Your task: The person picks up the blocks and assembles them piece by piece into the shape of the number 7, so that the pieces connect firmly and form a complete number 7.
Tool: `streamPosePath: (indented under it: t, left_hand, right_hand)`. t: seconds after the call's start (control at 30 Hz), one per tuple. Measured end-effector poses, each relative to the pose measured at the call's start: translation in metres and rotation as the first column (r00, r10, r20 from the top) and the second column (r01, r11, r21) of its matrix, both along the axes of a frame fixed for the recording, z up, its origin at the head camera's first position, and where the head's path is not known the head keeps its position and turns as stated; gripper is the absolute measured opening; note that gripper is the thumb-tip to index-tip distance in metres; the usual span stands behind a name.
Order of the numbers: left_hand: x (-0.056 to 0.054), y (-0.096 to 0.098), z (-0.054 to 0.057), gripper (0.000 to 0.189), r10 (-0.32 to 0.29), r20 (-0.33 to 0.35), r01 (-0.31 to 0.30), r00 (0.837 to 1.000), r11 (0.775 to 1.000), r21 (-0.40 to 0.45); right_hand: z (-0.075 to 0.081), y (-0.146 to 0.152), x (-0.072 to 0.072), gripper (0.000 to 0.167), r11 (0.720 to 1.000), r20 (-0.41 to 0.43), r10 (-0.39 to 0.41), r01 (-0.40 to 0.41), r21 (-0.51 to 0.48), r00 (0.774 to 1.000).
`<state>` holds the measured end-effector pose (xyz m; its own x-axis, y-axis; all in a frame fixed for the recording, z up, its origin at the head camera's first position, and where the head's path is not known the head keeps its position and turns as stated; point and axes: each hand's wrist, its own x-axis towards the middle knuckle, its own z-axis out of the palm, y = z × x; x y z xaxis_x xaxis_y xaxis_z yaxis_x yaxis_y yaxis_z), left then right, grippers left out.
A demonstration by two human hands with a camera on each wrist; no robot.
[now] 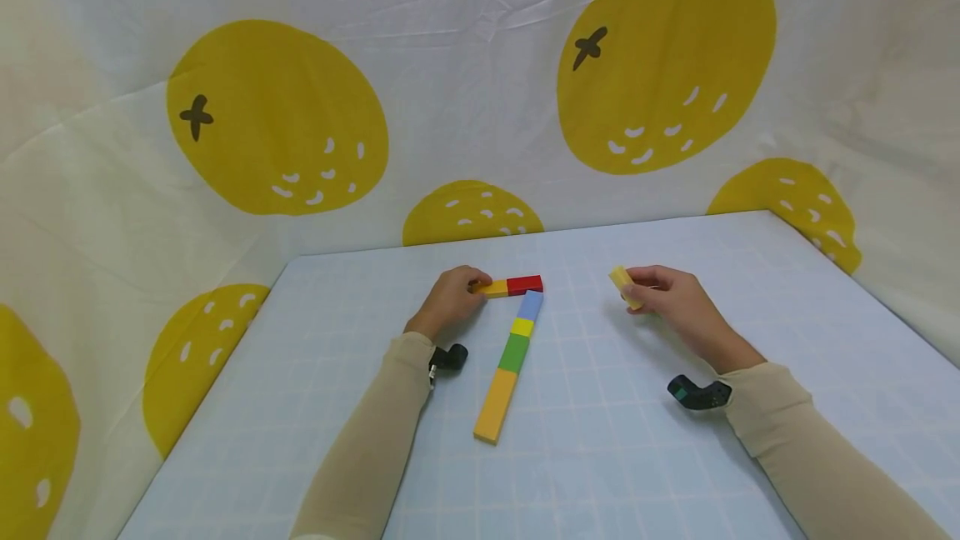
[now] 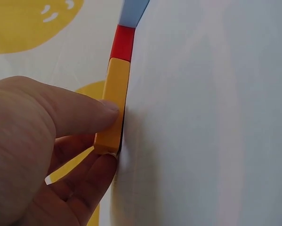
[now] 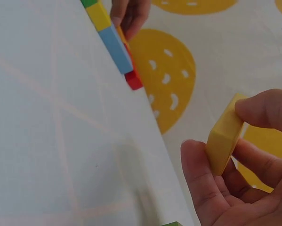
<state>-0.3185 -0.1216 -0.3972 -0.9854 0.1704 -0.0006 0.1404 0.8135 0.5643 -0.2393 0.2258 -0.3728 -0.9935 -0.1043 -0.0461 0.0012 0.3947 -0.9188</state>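
Observation:
My left hand (image 1: 448, 304) pinches an orange block (image 2: 113, 84) between thumb and fingers, at the left end of a short row on the table. End to end with it lies a red block (image 1: 525, 284). Off to the right, my right hand (image 1: 678, 302) holds a pale yellow block (image 3: 227, 132) above the table, thumb and fingertips at its ends. A slanting line of blocks runs from the red one toward me: light blue (image 1: 529, 305), small yellow (image 1: 522, 327), green (image 1: 514, 352) and a longer orange block (image 1: 495, 407) nearest me.
The blocks lie on a pale table (image 1: 600, 457) with a faint grid pattern. A white cloth (image 1: 472, 90) with large yellow fruit prints hangs behind and at the sides. Dark wrist cameras (image 1: 699, 392) sit on both sleeves.

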Motion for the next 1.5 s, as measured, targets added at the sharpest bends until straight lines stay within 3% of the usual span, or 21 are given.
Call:
streamPosePath:
  t: [0.33, 0.63, 0.83, 1.17, 1.5]
  left_hand:
    - [0.003, -0.005, 0.000, 0.032, 0.009, -0.004, -0.009, 1.000, 1.000, 0.001]
    - [0.016, -0.028, 0.007, 0.043, 0.044, 0.026, -0.046, 0.999, 0.998, 0.043]
    - [0.023, -0.039, 0.010, 0.047, 0.032, 0.009, -0.033, 0.999, 0.997, 0.075]
    - [0.043, -0.055, 0.006, 0.036, 0.024, -0.019, -0.022, 1.000, 0.995, 0.102]
    - [0.066, -0.064, 0.006, 0.027, 0.075, -0.018, -0.072, 0.997, 0.991, 0.114]
  right_hand:
    - [-0.007, -0.006, 0.002, 0.059, 0.999, -0.028, 0.035, -0.036, -0.014, 0.999]
    - [-0.014, -0.024, -0.001, 0.058, 0.997, -0.036, 0.076, -0.077, -0.018, 0.996]
    - [-0.014, -0.036, -0.004, 0.057, 0.996, -0.032, 0.087, -0.087, -0.006, 0.996]
    - [-0.013, -0.056, -0.009, 0.053, 0.994, -0.006, 0.105, -0.105, 0.006, 0.994]
    - [-0.003, -0.074, -0.019, 0.049, 0.994, -0.012, 0.111, -0.111, -0.007, 0.994]
